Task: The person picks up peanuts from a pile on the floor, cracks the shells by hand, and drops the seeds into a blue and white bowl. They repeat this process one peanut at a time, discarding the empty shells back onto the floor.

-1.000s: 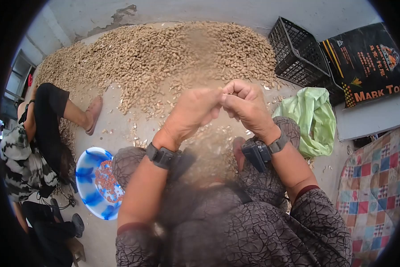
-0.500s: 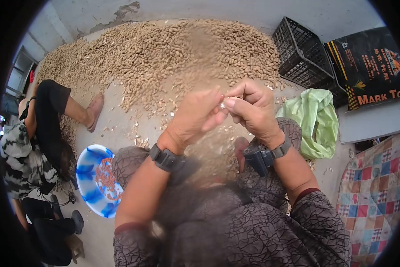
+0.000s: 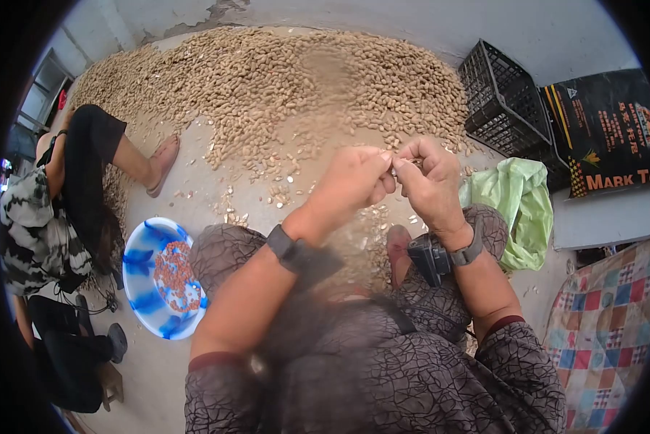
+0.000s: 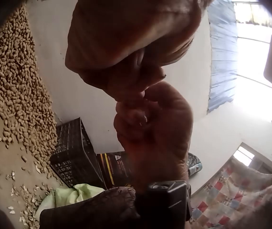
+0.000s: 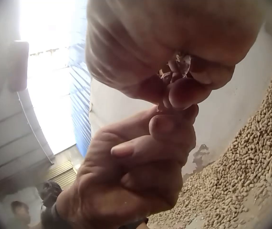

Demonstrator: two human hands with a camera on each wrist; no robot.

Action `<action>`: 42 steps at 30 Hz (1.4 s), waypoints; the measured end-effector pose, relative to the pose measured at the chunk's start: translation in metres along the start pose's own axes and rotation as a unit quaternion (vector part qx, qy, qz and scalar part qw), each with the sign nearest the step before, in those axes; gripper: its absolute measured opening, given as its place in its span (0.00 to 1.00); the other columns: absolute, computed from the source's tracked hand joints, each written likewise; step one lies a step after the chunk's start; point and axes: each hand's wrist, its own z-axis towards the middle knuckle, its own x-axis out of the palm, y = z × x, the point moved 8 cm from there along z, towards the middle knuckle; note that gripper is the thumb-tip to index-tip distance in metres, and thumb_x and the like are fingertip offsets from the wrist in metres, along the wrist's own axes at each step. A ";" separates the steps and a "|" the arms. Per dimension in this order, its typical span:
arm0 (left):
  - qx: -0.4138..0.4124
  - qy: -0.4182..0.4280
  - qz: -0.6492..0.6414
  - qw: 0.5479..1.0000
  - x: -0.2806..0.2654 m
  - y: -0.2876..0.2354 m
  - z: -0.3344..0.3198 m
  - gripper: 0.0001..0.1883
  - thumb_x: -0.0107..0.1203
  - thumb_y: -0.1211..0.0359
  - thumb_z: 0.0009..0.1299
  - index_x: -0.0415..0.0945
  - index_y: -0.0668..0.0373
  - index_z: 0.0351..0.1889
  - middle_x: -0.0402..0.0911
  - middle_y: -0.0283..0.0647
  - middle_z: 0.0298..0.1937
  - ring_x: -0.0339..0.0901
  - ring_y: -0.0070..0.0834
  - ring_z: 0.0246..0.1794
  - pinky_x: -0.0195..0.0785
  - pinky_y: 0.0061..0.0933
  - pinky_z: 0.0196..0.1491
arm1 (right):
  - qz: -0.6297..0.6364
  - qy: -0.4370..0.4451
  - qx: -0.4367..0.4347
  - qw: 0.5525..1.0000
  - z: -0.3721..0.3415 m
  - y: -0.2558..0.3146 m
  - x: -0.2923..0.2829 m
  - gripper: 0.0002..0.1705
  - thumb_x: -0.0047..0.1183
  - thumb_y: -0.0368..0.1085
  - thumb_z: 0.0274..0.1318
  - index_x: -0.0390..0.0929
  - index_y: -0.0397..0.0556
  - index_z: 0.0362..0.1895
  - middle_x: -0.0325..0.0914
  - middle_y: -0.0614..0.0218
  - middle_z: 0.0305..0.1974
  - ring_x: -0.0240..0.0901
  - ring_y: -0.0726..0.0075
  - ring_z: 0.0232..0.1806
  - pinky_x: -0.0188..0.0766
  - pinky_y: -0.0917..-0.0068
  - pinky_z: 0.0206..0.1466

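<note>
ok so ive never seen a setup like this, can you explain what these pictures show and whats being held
No robot here: a person works with a bare left hand and right hand, which meet at the fingertips. One picture looks down from a camera on the head; the other two come from a wrist camera on each arm. On the floor are a heap of peanuts and a blue-and-white basin of reddish kernels. The right hand holds what look like bits of shell; whether the left pinches anything is hidden.
</note>
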 end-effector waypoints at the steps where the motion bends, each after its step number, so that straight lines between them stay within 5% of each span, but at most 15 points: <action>1: -0.012 0.015 -0.036 0.999 0.003 0.001 -0.001 0.11 0.49 0.64 0.69 0.74 0.62 0.31 0.70 0.30 0.20 0.61 0.12 0.15 0.45 0.12 0.14 | -0.001 0.002 -0.001 1.000 -0.002 0.004 0.000 0.03 0.49 0.29 0.51 0.72 0.42 0.27 0.71 0.73 0.20 0.64 0.85 0.17 0.60 0.87 0.18; 11: -0.059 0.039 -0.118 0.991 0.007 -0.019 -0.016 0.10 0.47 0.67 0.68 0.71 0.63 0.28 0.69 0.32 0.20 0.59 0.12 0.14 0.44 0.13 0.12 | 0.041 0.018 0.042 0.998 0.003 0.026 0.003 0.04 0.49 0.29 0.51 0.72 0.42 0.26 0.71 0.72 0.19 0.65 0.85 0.17 0.60 0.87 0.19; 15: -0.052 -0.011 -0.131 0.990 -0.012 -0.023 -0.018 0.10 0.47 0.68 0.68 0.70 0.64 0.27 0.72 0.36 0.22 0.57 0.12 0.12 0.47 0.10 0.10 | 0.049 0.051 0.027 0.997 0.016 0.054 0.013 0.04 0.49 0.30 0.50 0.73 0.44 0.25 0.71 0.74 0.18 0.64 0.86 0.15 0.58 0.88 0.16; 19: -0.046 -0.086 -0.145 0.985 -0.043 -0.043 -0.029 0.09 0.46 0.69 0.68 0.68 0.63 0.27 0.71 0.36 0.22 0.56 0.11 0.12 0.48 0.09 0.10 | 0.149 0.107 0.110 0.977 0.027 0.048 0.017 0.05 0.48 0.28 0.47 0.75 0.44 0.23 0.73 0.68 0.17 0.70 0.85 0.17 0.60 0.90 0.14; 22: 0.034 -0.019 -0.261 0.964 -0.063 -0.071 -0.036 0.09 0.45 0.67 0.70 0.67 0.62 0.29 0.68 0.36 0.23 0.57 0.11 0.13 0.48 0.09 0.11 | 0.101 0.284 0.127 0.945 0.022 0.023 0.042 0.10 0.51 0.38 0.53 0.77 0.46 0.27 0.75 0.70 0.20 0.70 0.82 0.18 0.63 0.86 0.19; 25: 0.037 -0.140 -0.283 0.948 -0.085 -0.083 -0.053 0.10 0.43 0.66 0.72 0.66 0.62 0.31 0.65 0.36 0.25 0.57 0.11 0.15 0.49 0.09 0.12 | 0.048 0.385 0.184 0.903 0.014 -0.040 0.077 0.17 0.52 0.45 0.57 0.79 0.42 0.33 0.78 0.67 0.26 0.74 0.74 0.27 0.71 0.77 0.33; 28: 0.064 -0.097 -0.318 0.941 -0.100 -0.084 -0.050 0.11 0.44 0.64 0.72 0.71 0.62 0.34 0.73 0.40 0.27 0.62 0.17 0.17 0.50 0.14 0.14 | -0.047 0.309 0.103 0.944 0.033 -0.101 0.091 0.18 0.53 0.45 0.56 0.78 0.41 0.37 0.79 0.64 0.29 0.74 0.71 0.31 0.70 0.72 0.39; 29: 0.064 -0.101 -0.318 0.941 -0.102 -0.085 -0.048 0.11 0.44 0.64 0.72 0.71 0.62 0.34 0.73 0.40 0.27 0.62 0.17 0.17 0.50 0.14 0.14 | -0.044 0.312 0.104 0.943 0.033 -0.119 0.100 0.18 0.53 0.45 0.56 0.78 0.41 0.37 0.79 0.64 0.29 0.74 0.71 0.31 0.70 0.72 0.39; 31: 0.079 -0.142 -0.332 0.929 -0.105 -0.089 -0.052 0.12 0.44 0.64 0.72 0.71 0.63 0.35 0.73 0.40 0.27 0.62 0.18 0.17 0.50 0.14 0.15 | -0.152 0.251 0.102 0.951 0.041 -0.154 0.106 0.22 0.52 0.49 0.53 0.78 0.43 0.40 0.79 0.55 0.36 0.75 0.53 0.40 0.69 0.67 0.47; 34: 0.097 -0.174 -0.338 0.920 -0.111 -0.092 -0.050 0.12 0.42 0.63 0.73 0.70 0.64 0.36 0.72 0.39 0.27 0.61 0.18 0.15 0.51 0.15 0.15 | -0.144 0.270 0.175 0.936 0.040 -0.198 0.130 0.21 0.52 0.49 0.50 0.79 0.45 0.40 0.78 0.52 0.40 0.75 0.50 0.42 0.69 0.66 0.47; 39: 0.081 -0.271 -0.336 0.898 -0.114 -0.094 -0.044 0.12 0.35 0.65 0.76 0.63 0.63 0.35 0.65 0.37 0.25 0.56 0.15 0.14 0.51 0.14 0.14 | -0.151 0.217 0.126 0.956 0.055 -0.244 0.175 0.18 0.50 0.44 0.48 0.79 0.45 0.39 0.77 0.51 0.40 0.74 0.49 0.43 0.69 0.62 0.48; 42: 0.069 -0.290 -0.339 0.892 -0.123 -0.093 -0.040 0.14 0.32 0.64 0.76 0.63 0.64 0.35 0.65 0.38 0.25 0.57 0.16 0.13 0.52 0.15 0.14 | -0.149 0.229 0.148 0.951 0.070 -0.259 0.204 0.22 0.55 0.44 0.48 0.76 0.41 0.44 0.78 0.54 0.29 0.77 0.62 0.32 0.71 0.69 0.38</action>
